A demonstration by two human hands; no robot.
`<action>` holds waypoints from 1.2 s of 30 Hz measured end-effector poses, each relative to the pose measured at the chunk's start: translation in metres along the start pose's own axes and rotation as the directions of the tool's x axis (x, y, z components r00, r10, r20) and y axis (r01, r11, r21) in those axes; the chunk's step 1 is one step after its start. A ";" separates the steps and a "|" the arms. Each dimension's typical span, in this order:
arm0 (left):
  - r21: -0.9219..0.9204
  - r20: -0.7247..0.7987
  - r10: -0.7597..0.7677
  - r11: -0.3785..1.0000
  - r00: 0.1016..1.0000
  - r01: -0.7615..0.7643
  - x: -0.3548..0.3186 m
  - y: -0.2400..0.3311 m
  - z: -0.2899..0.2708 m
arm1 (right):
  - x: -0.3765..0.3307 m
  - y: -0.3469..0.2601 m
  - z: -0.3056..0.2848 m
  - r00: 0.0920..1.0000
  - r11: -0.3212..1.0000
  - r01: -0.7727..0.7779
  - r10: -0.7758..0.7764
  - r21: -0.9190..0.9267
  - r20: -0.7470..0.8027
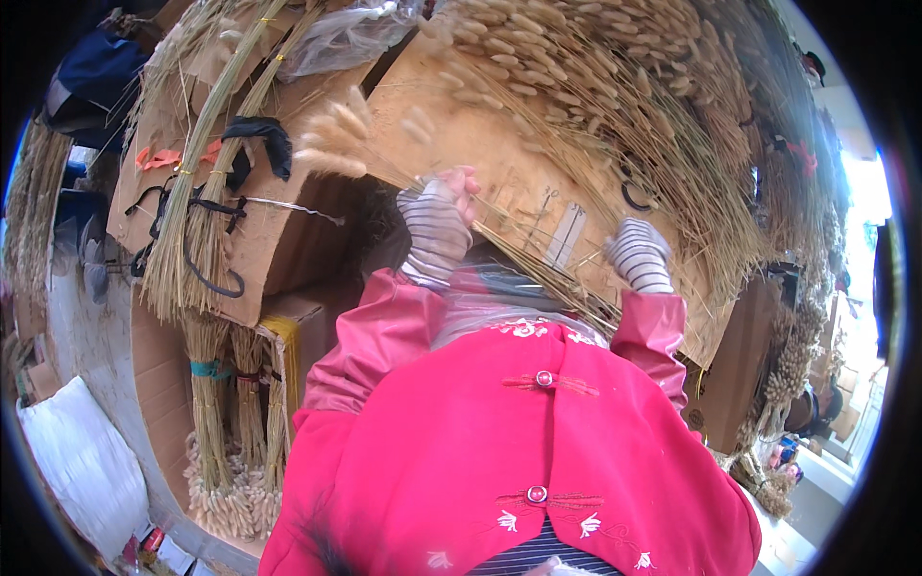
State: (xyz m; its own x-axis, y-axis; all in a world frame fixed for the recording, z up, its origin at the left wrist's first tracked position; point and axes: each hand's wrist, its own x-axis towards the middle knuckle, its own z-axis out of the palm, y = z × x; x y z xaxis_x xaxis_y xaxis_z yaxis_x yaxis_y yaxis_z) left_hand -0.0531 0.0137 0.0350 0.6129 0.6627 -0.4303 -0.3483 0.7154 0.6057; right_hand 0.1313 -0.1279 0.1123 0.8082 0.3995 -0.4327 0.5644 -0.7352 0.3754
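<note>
My left hand (pixel 461 189), in a striped cuff, is closed around a thin bunch of dried bunny-tail grass (pixel 336 134). The fluffy heads point up to the left and look smeared by motion. Its stems run down to the right across a cardboard sheet (pixel 461 115). My right hand (pixel 629 230) is over the right part of the cardboard, beside loose stems; its fingers are hidden. A large loose heap of bunny-tail grass (pixel 595 67) covers the far and right side of the cardboard. A black ring-shaped band (pixel 636 192) lies near my right hand.
Tied bundles of stems (pixel 197 230) lie on a carton at the left, with black ties and orange strips (pixel 163 158). Below, more bundles (pixel 216 413) stand heads-down in a box. A clear plastic bag (pixel 346 38) lies at the far side. A white sack (pixel 82 466) is at the lower left.
</note>
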 end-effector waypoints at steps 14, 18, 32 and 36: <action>-0.194 -0.109 0.065 0.977 0.992 -0.085 0.004 0.000 0.000 | 0.010 0.059 0.038 0.999 0.970 0.044 -0.042 0.238 -0.016; -0.184 -0.237 -0.007 0.982 0.972 -0.038 0.004 0.006 0.002 | 0.006 0.080 0.036 0.917 0.929 -0.320 0.353 0.188 -0.185; -0.207 -0.263 0.040 0.974 0.964 -0.097 0.004 0.003 0.001 | -0.038 -0.018 0.011 0.784 0.442 0.516 -0.590 0.734 -0.195; -0.187 -0.197 0.058 0.978 0.979 -0.095 0.007 0.000 0.000 | -0.026 0.018 0.004 0.858 0.272 0.313 -0.491 0.910 -0.149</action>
State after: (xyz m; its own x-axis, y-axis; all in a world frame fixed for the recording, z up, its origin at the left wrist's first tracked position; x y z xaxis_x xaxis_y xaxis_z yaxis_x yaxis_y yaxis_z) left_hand -0.0488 0.0188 0.0317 0.4400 0.7334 -0.5182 -0.5316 0.6778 0.5079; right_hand 0.1197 -0.1537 0.1270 0.4413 0.7853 -0.4341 0.2534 -0.5731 -0.7793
